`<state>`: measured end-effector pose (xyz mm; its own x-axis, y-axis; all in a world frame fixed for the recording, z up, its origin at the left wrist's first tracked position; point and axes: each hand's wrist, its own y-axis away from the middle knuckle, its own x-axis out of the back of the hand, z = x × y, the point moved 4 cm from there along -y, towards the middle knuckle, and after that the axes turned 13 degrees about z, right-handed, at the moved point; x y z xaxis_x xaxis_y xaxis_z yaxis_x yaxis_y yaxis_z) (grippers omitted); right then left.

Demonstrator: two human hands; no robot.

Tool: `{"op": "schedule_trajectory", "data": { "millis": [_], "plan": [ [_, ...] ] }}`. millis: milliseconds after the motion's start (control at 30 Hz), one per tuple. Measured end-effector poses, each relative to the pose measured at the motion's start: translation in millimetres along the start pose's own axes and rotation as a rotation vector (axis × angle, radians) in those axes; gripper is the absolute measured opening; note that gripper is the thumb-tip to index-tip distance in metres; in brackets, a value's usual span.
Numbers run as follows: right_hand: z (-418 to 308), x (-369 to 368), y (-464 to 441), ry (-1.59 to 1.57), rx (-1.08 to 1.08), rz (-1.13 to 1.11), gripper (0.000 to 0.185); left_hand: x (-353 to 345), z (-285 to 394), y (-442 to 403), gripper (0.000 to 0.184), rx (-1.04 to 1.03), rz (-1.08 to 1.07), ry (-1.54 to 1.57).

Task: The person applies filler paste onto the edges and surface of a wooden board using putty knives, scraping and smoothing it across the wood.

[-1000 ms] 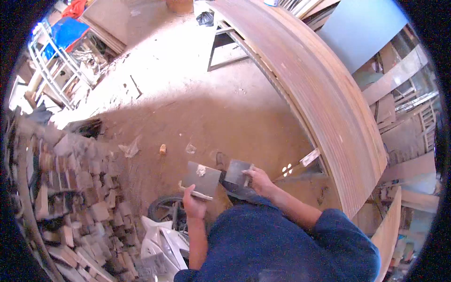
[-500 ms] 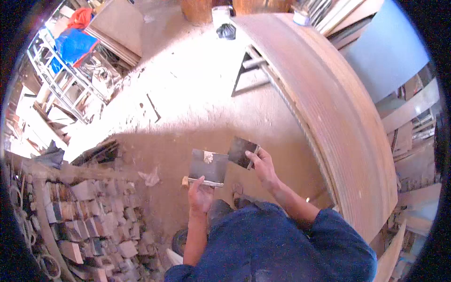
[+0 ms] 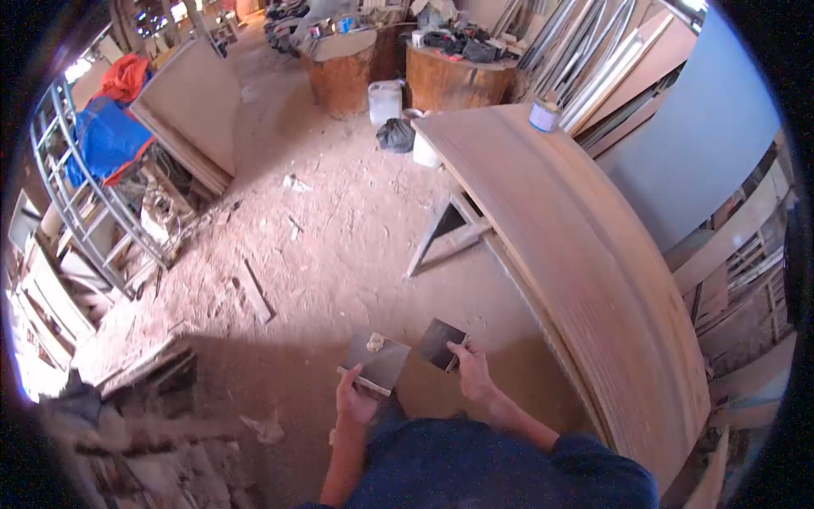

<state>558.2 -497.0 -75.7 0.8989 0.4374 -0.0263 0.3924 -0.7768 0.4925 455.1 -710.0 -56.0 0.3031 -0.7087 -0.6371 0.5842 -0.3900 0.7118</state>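
Observation:
My left hand (image 3: 356, 402) grips the near edge of a flat grey plate (image 3: 377, 365), its thumb on top. A small pale lump of paste (image 3: 375, 342) sits near the plate's far edge. Held by the edge strip in my right hand (image 3: 474, 370) is a smaller dark square blade (image 3: 443, 343), tilted and a little apart from the plate. Both tools are in front of my body, over the floor, left of a long wooden panel (image 3: 577, 280).
The panel rests on a trestle (image 3: 449, 231), with a tin (image 3: 544, 115) at its far end. Beyond stand a white jug (image 3: 385, 103), a black bag (image 3: 396, 136) and round wooden blocks (image 3: 458, 78). Wood scraps (image 3: 170, 475) are piled at lower left; a metal ladder (image 3: 85, 199) leans at left.
The view has tilted up and now shows the far end of the workshop. The plate and blade sit lower in the picture, with a clear gap between them. Both hands keep their grips.

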Motion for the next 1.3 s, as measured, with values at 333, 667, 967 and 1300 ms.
{"op": "schedule_trajectory", "data": {
  "millis": [333, 667, 967, 1300],
  "plan": [
    [-157.9, -240.0, -78.3, -0.175, 0.185, -0.196, 0.018, -168.2, 173.3, -151.6, 0.03, -0.156, -0.234, -0.071],
    [-206.8, -386.9, -227.2, -0.293, -0.075, -0.228, 0.021, -297.4, 260.8, -304.7, 0.033, -0.263, -0.366, -0.55],
    [-296.1, -514.1, -409.1, -0.372, -0.304, -0.447, 0.032, -431.0, 389.9, -466.6, 0.038, -0.216, -0.3, -1.087],
    [-351.0, -532.5, -552.7, -0.699, -0.273, -0.136, 0.025, -514.6, 408.2, -657.6, 0.049, 0.029, -0.141, -0.646]
  ]
}}
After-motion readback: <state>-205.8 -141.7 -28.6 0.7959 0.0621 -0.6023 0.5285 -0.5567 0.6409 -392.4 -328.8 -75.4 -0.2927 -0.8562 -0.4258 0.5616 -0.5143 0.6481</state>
